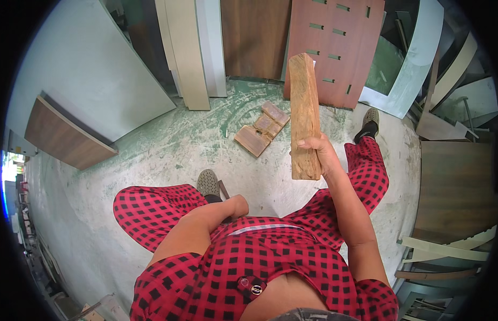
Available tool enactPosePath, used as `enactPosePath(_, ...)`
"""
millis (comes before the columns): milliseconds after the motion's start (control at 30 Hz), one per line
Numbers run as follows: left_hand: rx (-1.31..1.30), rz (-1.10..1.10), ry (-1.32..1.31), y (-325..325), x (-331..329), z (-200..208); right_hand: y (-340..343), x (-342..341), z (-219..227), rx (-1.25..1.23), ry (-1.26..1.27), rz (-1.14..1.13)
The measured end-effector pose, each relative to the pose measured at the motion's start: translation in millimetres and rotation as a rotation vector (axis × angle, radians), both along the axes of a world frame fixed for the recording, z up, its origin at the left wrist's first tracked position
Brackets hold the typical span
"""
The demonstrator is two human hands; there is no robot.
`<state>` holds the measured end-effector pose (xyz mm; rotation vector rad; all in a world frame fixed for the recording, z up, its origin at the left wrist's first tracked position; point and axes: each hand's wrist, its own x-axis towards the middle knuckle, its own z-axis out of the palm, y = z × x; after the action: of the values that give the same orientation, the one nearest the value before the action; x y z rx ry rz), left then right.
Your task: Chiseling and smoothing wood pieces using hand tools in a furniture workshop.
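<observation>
Head: timber point(304, 107) in right grip point(324, 153)

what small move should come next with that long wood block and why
Probably lower the wooden block toward the floor near the wood pieces: only the right hand holds it, close to one end, so most of its length juts out unsupported, and the left hand is away from it.

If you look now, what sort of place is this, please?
Probably a woodworking workshop or storeroom: I see a slotted reddish panel, a large pale board and, in the right hand, a rough wooden block.
</observation>
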<state>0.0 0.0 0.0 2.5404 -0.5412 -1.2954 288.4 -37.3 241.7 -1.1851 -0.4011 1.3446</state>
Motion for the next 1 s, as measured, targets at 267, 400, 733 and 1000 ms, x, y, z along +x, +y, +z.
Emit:
enactPosePath(267,0.004,0.149,-0.206,7.0,25.4,47.6,-1.4,10.4,-2.2,-0.181,-0.343,0.048)
enactPosePath(400,0.088,0.431,-0.430,21.5,39.6,40.3,13.3,18.9,-45.9,-0.270,-0.520,0.153)
enactPosePath(733,0.051,0.806,-0.401,57.3,70.4,53.9,18.1,31.9,-87.8,-0.822,-1.122,0.422)
enactPosePath(1000,0.073,0.971,-0.367,88.6,55.9,43.1,4.1,30.1,-83.7,-0.759,-1.114,0.545)
